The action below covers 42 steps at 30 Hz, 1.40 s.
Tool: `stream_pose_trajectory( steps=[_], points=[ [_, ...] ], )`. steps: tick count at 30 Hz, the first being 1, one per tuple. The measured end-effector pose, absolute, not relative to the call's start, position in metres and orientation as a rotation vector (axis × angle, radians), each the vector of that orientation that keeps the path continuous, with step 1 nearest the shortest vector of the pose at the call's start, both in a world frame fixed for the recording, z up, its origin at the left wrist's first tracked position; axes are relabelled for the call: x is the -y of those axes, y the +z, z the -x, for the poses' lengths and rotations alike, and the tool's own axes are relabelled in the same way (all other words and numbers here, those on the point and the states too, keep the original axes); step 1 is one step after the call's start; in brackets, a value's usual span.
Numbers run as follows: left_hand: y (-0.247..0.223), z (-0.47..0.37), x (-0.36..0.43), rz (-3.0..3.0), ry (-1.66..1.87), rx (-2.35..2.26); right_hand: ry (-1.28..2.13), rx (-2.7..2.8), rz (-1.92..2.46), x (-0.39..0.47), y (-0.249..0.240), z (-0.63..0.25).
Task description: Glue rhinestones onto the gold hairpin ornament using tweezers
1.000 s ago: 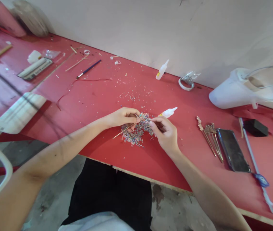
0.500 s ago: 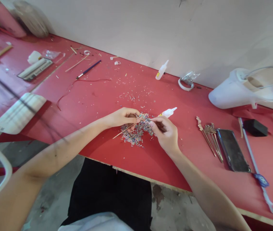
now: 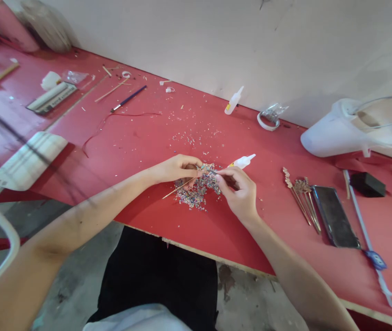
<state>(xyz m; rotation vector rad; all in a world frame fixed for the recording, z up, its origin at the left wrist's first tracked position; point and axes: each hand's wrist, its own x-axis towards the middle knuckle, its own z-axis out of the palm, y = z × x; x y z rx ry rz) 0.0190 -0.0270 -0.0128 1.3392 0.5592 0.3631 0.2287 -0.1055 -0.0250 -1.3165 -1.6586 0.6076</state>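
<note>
A loose heap of small multicoloured chips [image 3: 193,197] lies on the red table near its front edge. Over its left part is my left hand [image 3: 178,169], its fingers closed on a thin golden stick [image 3: 177,188] that slants down to the left. My right hand [image 3: 239,186] is pinched at the heap's right side on a thin dark tool [image 3: 212,172], whose tip points at the left fingertips. What sits between the two hands is too small to make out. Just behind my right hand lies a white glue bottle [image 3: 243,161].
Another glue bottle [image 3: 233,100] and a tape ring [image 3: 268,121] are by the wall. On the right are golden hairpins [image 3: 302,202], a phone [image 3: 335,216], a black block [image 3: 367,184] and a white container [image 3: 334,131]. A brush [image 3: 129,99] and a power strip [image 3: 28,161] lie left.
The dark tool in my right hand has tilted slightly at the left fingertips. The whole view has shifted a little; both hands stay in nearly the same place.
</note>
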Motion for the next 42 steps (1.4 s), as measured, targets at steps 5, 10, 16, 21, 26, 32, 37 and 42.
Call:
stream_pose_trajectory(
  steps=[5, 10, 16, 21, 26, 32, 37, 42],
  points=[
    [-0.0125, -0.0193, 0.0271, -1.331, 0.353, -0.555, 0.615, 1.658, 1.305, 0.1056, -0.026, -0.2292],
    [-0.0124, -0.0193, 0.0273, -1.319, 0.35, -0.567, 0.613, 1.655, 1.287, 0.1059, -0.0268, -0.2296],
    [-0.0123, -0.019, 0.027, -1.319, 0.348, -0.566, 0.562, 1.685, 1.263, 0.1056, -0.0267, -0.23],
    [-0.0103, -0.0188, 0.0276, -1.31, 0.337, -0.593, 0.497, 1.722, 1.222, 0.1051, -0.0257, -0.2294],
    [-0.0065, -0.0192, 0.029, -1.301, 0.334, -0.603, 0.428, 1.754, 1.208, 0.105, -0.0258, -0.2296],
    [-0.0044, -0.0191, 0.0291, -1.287, 0.327, -0.618, 0.422, 1.753, 1.204, 0.1052, -0.0264, -0.2306],
    [-0.0069, -0.0183, 0.028, -1.294, 0.333, -0.583, 0.401, 1.761, 1.211, 0.1053, -0.0261, -0.2303],
    [-0.0045, -0.0195, 0.0288, -1.276, 0.322, -0.621, 0.405, 1.754, 1.21, 0.1056, -0.026, -0.2305]
  ],
)
